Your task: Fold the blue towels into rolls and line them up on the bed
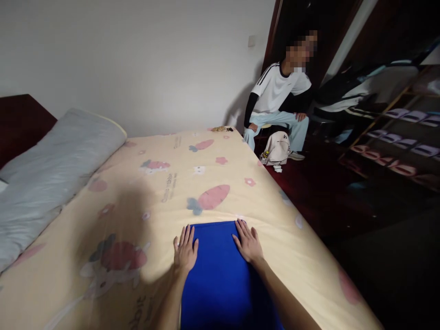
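Observation:
A blue piece of cloth (220,270), smooth and folded into a long rectangle, lies flat on the bed (275,243) in front of me. My left hand (186,250) rests flat on its far left corner, fingers stretched forward. On the far right corner lies my right hand (248,242), palm down with the fingers spread. Neither hand grips anything. The cloth's near end runs out of the bottom of the view, and my right forearm covers part of its right side.
A grey pillow (62,169) lies at the left by the dark headboard (24,123). Past the bed's far end a person (282,91) sits beside a white bag (277,149). At the right stands a rack with several slippers (395,137). A small brownish item (220,129) lies on the far edge.

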Tool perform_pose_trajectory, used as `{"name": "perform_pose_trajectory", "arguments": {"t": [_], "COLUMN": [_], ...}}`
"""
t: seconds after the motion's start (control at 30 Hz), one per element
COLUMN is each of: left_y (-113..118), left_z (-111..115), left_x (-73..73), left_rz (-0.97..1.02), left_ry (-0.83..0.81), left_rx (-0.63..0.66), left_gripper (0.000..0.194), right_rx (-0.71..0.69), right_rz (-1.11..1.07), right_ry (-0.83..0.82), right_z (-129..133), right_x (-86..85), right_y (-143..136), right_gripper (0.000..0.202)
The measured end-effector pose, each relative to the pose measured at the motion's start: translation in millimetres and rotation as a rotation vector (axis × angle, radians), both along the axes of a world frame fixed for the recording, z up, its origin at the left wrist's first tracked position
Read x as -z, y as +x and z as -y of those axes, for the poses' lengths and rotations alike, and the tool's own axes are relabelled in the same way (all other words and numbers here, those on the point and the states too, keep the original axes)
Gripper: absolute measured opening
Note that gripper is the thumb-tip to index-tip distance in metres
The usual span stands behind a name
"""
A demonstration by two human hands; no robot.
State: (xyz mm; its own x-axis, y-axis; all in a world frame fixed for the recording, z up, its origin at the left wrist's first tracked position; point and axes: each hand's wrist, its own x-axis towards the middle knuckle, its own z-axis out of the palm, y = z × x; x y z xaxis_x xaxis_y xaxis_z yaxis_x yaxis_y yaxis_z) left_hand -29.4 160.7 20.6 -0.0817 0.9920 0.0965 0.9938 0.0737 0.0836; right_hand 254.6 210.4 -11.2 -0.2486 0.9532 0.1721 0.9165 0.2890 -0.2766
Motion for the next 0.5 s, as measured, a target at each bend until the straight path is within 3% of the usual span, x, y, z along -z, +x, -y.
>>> {"name": "perform_pose_trajectory", "arguments": {"t": [0.13,0.23,0.37,0.5], "left_y": [14.5,42.8,83.4,91.4], "left_z": [-6.6,-3.1,25.8,62.8], "left_x": [-9.3,-11.2,8.5,25.5], "left_rz": [-0.030,-0.005,0.045,0.009], "left_ry": [0.010,0.084,0.152,0.181], "left_rx": [-0.031,-0.024,0.198,0.234], "left_gripper": [0.052,0.055,0.061,0.059], "right_rx": [0.022,0.064,-0.165,-0.229], "right_rz": [0.012,0.004,-0.005,-0.011], "right_ry": [0.001,0.051,0.048,0.021], "right_z": [-0.9,12.1,50.9,82.5], "right_x": [-3.7,-6.3,-2.4,-2.1], "right_y": [-7.5,-27.6,-61.2,-67.9], "right_gripper": [0.061,0.059,0.052,0.053]}}
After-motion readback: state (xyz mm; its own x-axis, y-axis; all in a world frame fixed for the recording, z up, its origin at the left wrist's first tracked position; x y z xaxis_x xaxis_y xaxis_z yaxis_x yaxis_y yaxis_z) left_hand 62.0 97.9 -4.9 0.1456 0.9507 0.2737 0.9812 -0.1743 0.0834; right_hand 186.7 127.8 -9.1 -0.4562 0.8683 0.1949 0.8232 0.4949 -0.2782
